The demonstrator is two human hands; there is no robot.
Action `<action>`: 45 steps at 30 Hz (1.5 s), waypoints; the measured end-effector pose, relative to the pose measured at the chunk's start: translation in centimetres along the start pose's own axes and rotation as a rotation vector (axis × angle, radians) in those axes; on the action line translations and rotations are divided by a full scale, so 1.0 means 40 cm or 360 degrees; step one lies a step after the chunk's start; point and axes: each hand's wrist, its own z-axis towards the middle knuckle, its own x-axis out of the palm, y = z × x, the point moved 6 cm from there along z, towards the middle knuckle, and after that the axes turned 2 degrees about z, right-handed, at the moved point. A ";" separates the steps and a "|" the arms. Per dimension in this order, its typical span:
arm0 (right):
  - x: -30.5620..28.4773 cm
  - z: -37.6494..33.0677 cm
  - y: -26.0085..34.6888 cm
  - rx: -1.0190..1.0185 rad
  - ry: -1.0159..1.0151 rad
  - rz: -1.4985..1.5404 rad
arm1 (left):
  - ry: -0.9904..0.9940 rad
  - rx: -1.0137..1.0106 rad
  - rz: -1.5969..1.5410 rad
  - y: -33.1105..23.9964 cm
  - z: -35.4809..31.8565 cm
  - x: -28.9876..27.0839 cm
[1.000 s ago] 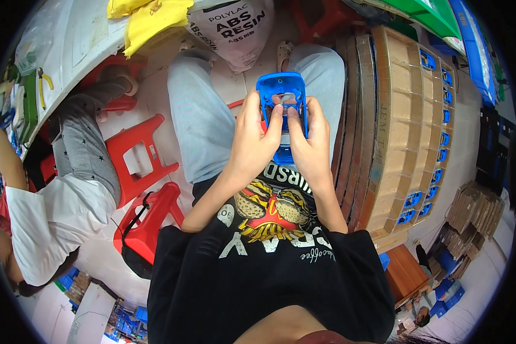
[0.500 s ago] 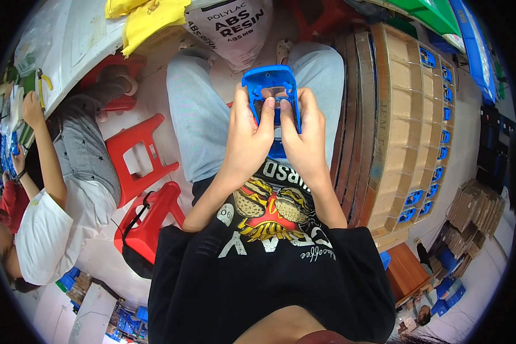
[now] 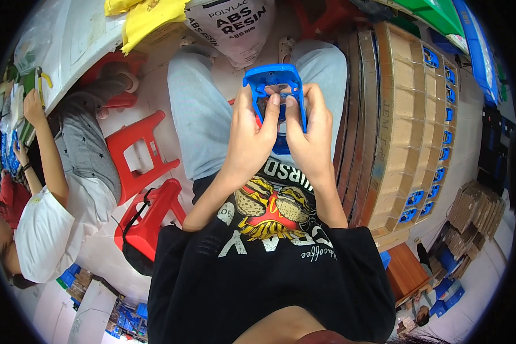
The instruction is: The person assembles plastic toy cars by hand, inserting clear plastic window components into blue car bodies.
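Note:
Held over my lap is a blue plastic toy car body shell [image 3: 272, 74], its hollow underside facing me. My left hand [image 3: 253, 127] wraps its left side and my right hand [image 3: 311, 127] its right side. Both thumbs press side by side inside the shell, at the edge of a clear window piece [image 3: 278, 89]. The other fingers curl behind the shell and are mostly hidden. A bit of red shows beside my left fingers; I cannot tell what it belongs to.
At my right stands a cardboard tray with dividers [image 3: 397, 114], with several blue car shells [image 3: 415, 198] along its far compartments. Red stools [image 3: 139, 150] stand at my left, near a co-worker in a white shirt [image 3: 43, 235]. A white resin sack [image 3: 241, 31] lies ahead.
Both hands and the shell have shifted slightly to the right, and the shell is tilted a little differently. The thumbs have moved slightly up inside it.

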 end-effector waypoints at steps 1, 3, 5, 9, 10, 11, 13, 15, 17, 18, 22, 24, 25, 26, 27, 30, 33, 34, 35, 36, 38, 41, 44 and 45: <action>-0.002 0.001 0.004 0.0002 -0.0001 -0.0002 | 0.0002 -0.0002 -0.0002 0.003 0.003 -0.001; -0.005 0.008 0.024 -0.0005 0.0012 -0.0088 | -0.0002 0.0033 0.0106 0.003 0.007 -0.004; -0.003 0.012 0.033 -0.0006 0.0014 -0.0078 | -0.0055 0.0097 0.0041 -0.011 0.009 -0.003; 0.001 0.018 0.041 -0.0041 0.0029 -0.0068 | -0.0151 0.0242 -0.0050 -0.039 0.010 -0.005; 0.002 0.019 0.040 -0.0041 0.0027 -0.0070 | -0.0148 0.0242 -0.0052 -0.043 0.012 -0.003; 0.004 0.019 0.039 -0.0055 0.0018 -0.0068 | -0.0155 0.0223 -0.0103 -0.045 0.013 -0.004; 0.005 0.017 0.038 -0.0069 0.0009 -0.0066 | -0.0161 0.0206 -0.0152 -0.042 0.014 -0.006; 0.011 0.010 0.033 0.0006 0.0063 0.0096 | -0.0158 0.0272 0.0029 -0.041 0.011 -0.013; 0.015 -0.006 0.031 0.0065 0.0094 0.0209 | -0.0159 0.0289 0.0116 -0.041 0.009 -0.024; 0.018 -0.011 0.029 0.0123 0.0118 0.0315 | -0.0153 0.0307 0.0196 -0.044 0.008 -0.026; 0.027 -0.040 -0.029 0.0303 0.0300 0.0369 | -0.0171 0.0272 0.0041 -0.044 0.009 -0.026; 0.027 -0.035 -0.040 0.0250 0.0222 0.0337 | -0.0171 0.0346 0.0163 -0.037 0.014 -0.025; 0.030 -0.031 -0.044 0.0256 0.0222 0.0336 | -0.0170 0.0341 0.0162 -0.029 0.019 -0.026; 0.031 -0.026 -0.049 0.0276 0.0206 0.0306 | -0.0176 0.0336 0.0205 -0.020 0.027 -0.027; 0.027 -0.025 -0.038 0.0269 0.0189 0.0287 | -0.0185 0.0360 0.0253 -0.031 0.026 -0.025; 0.018 -0.013 -0.007 0.0184 0.0173 0.0331 | -0.0253 0.0356 0.0418 -0.068 0.021 -0.023; 0.046 -0.012 -0.041 0.0002 0.0033 0.0466 | -0.0207 0.0460 0.0374 -0.071 -0.016 -0.017; 0.068 -0.016 -0.050 0.0086 0.0167 0.0427 | -0.0233 0.0445 0.0592 -0.086 -0.021 -0.024; 0.080 -0.026 -0.057 0.0172 0.0287 0.0370 | -0.0263 0.0428 0.0798 -0.098 -0.021 -0.032; 0.091 -0.041 -0.052 0.0053 0.0490 0.0183 | -0.0216 0.0351 0.0550 -0.091 -0.016 -0.041; 0.101 -0.073 -0.007 -0.0011 0.0800 0.0186 | -0.0224 0.0254 0.0505 -0.087 0.031 -0.115; 0.082 -0.085 0.074 -0.0066 0.1035 0.0571 | -0.0747 0.0759 0.1097 -0.205 0.165 -0.372; 0.014 -0.045 0.066 -0.0121 0.0844 0.0505 | -0.1021 0.0411 0.1538 -0.305 0.352 -0.624; -0.007 -0.032 0.056 -0.0061 0.0759 0.0435 | -0.1096 0.0317 0.1794 -0.318 0.415 -0.729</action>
